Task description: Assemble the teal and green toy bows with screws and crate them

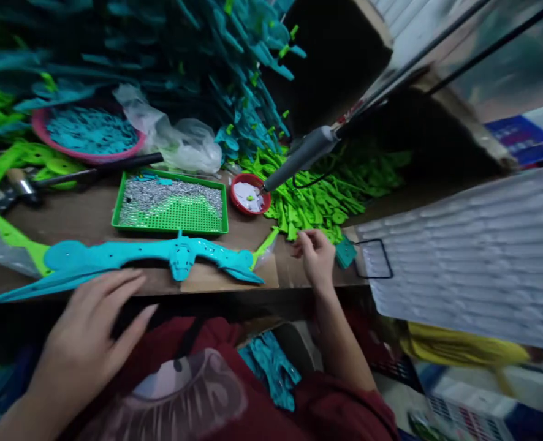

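A blue plastic toy bow with light green limb ends lies along the table's front edge. My left hand is just in front of its left half, fingers stretched out and holding nothing. To the right of the bow, my right hand is above the table edge near a pile of light green plastic parts. Its fingers are curled in, and whatever may be between them is too small to make out. A grey electric screwdriver hangs at a slant, its tip by a small red bowl of white pieces.
Behind the bow sits a green tray of small metal screws. A pink basin holds small blue parts, with a hammer in front. Blue parts are heaped at the back. A wire loop sticks out at right.
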Motion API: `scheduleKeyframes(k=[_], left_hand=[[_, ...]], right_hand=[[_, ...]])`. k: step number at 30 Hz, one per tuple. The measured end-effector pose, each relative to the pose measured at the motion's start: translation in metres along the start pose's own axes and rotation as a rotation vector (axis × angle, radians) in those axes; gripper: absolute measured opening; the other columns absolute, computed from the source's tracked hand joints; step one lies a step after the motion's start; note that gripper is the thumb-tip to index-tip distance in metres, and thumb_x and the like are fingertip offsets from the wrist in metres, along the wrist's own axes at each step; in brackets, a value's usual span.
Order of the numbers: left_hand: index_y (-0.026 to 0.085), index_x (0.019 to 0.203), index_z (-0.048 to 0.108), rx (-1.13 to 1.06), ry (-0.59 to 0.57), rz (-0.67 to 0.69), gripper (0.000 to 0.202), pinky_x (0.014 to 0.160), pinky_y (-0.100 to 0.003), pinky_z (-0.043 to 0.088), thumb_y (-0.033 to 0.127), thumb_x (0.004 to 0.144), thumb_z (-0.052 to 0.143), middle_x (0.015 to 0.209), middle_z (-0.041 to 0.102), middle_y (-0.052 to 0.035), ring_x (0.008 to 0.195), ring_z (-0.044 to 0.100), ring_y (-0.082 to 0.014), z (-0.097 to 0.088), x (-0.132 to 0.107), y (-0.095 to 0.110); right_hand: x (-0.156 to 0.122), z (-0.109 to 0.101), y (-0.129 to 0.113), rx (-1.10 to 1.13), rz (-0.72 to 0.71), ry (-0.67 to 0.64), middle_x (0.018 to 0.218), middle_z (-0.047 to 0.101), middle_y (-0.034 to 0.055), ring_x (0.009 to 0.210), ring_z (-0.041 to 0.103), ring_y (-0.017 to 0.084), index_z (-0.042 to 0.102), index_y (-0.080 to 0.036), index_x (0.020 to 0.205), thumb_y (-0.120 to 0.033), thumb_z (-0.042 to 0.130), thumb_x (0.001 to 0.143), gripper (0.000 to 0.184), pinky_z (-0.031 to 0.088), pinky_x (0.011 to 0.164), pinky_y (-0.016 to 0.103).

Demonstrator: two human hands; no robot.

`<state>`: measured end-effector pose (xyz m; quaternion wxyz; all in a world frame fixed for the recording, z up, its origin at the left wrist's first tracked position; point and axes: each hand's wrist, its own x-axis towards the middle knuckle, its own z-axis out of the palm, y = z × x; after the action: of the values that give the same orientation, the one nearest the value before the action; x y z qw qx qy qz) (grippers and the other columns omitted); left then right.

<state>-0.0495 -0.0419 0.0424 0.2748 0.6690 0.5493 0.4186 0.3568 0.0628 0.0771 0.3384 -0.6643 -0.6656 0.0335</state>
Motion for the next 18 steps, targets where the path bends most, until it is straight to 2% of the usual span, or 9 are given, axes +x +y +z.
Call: scheduleKeyframes(k=[1, 3, 5, 7, 10, 13, 16, 18], left_hand=[[0.027, 0.133, 0.057, 0.115, -0.098, 0.153, 0.053, 0.116, -0.057, 0.029, 0.032, 0.082, 0.070, 0.140, 0.054, -0.0110, 0.133, 0.045, -0.0380, 0.013, 0.025, 0.003], [0.018, 0.138, 0.053, 0.307, -0.206, 0.308, 0.053, 0.111, -0.062, 0.032, 0.036, 0.088, 0.058, 0.147, 0.046, -0.0194, 0.137, 0.040, -0.0431, 0.039, 0.071, 0.006], [0.011, 0.137, 0.052, 0.464, -0.275, 0.326, 0.058, 0.103, -0.063, 0.037, 0.040, 0.088, 0.056, 0.136, 0.053, -0.0259, 0.128, 0.047, -0.0468, 0.057, 0.104, 0.004], [0.007, 0.134, 0.054, 0.580, -0.336, 0.307, 0.062, 0.095, -0.061, 0.043, 0.044, 0.084, 0.060, 0.122, 0.059, -0.0263, 0.114, 0.055, -0.0461, 0.066, 0.119, -0.001], [0.008, 0.133, 0.055, 0.636, -0.367, 0.326, 0.063, 0.090, -0.057, 0.046, 0.042, 0.081, 0.064, 0.117, 0.059, -0.0239, 0.108, 0.056, -0.0435, 0.066, 0.121, -0.008], [0.010, 0.132, 0.055, 0.575, -0.315, 0.400, 0.054, 0.098, -0.057, 0.044, 0.039, 0.086, 0.059, 0.123, 0.057, -0.0230, 0.117, 0.054, -0.0423, 0.067, 0.115, -0.008], [0.012, 0.129, 0.056, 0.513, -0.260, 0.483, 0.046, 0.109, -0.059, 0.035, 0.034, 0.088, 0.060, 0.139, 0.052, -0.0231, 0.133, 0.046, -0.0425, 0.071, 0.107, -0.006], [0.015, 0.132, 0.054, 0.498, -0.240, 0.505, 0.046, 0.112, -0.059, 0.034, 0.030, 0.089, 0.062, 0.144, 0.049, -0.0215, 0.138, 0.042, -0.0407, 0.070, 0.098, -0.002]], right_hand=[[-0.001, 0.003, 0.003, -0.018, -0.009, -0.038, 0.061, 0.059, -0.0010, 0.050, 0.055, 0.014, 0.058, -0.018, 0.088, -0.042, 0.046, 0.095, 0.028, 0.046, 0.048, 0.027], [-0.006, 0.006, 0.005, -0.061, -0.064, -0.108, 0.068, 0.062, 0.0015, 0.055, 0.057, 0.014, 0.061, -0.018, 0.090, -0.037, 0.048, 0.094, 0.023, 0.048, 0.052, 0.027], [-0.015, 0.005, 0.005, -0.075, -0.134, -0.201, 0.081, 0.067, 0.0063, 0.065, 0.062, 0.016, 0.064, -0.018, 0.093, -0.032, 0.053, 0.091, 0.018, 0.052, 0.060, 0.030], [-0.025, 0.000, 0.004, -0.094, -0.231, -0.319, 0.095, 0.070, 0.0107, 0.082, 0.065, 0.022, 0.067, -0.019, 0.101, -0.029, 0.057, 0.087, 0.020, 0.055, 0.073, 0.036], [-0.031, -0.005, -0.001, -0.219, -0.445, -0.470, 0.125, 0.064, 0.0177, 0.117, 0.057, 0.032, 0.059, -0.016, 0.127, -0.036, 0.062, 0.087, 0.045, 0.050, 0.096, 0.050], [-0.027, 0.005, -0.007, -0.302, -0.572, -0.576, 0.142, 0.053, 0.0212, 0.133, 0.045, 0.035, 0.043, -0.009, 0.142, -0.058, 0.058, 0.087, 0.075, 0.041, 0.107, 0.054], [-0.023, 0.027, -0.012, -0.291, -0.615, -0.662, 0.135, 0.058, 0.0221, 0.125, 0.049, 0.034, 0.040, -0.006, 0.144, -0.068, 0.052, 0.085, 0.086, 0.038, 0.108, 0.053], [-0.029, 0.040, -0.014, -0.292, -0.647, -0.624, 0.118, 0.065, 0.0217, 0.109, 0.055, 0.032, 0.043, -0.002, 0.141, -0.067, 0.052, 0.086, 0.085, 0.043, 0.099, 0.050]])
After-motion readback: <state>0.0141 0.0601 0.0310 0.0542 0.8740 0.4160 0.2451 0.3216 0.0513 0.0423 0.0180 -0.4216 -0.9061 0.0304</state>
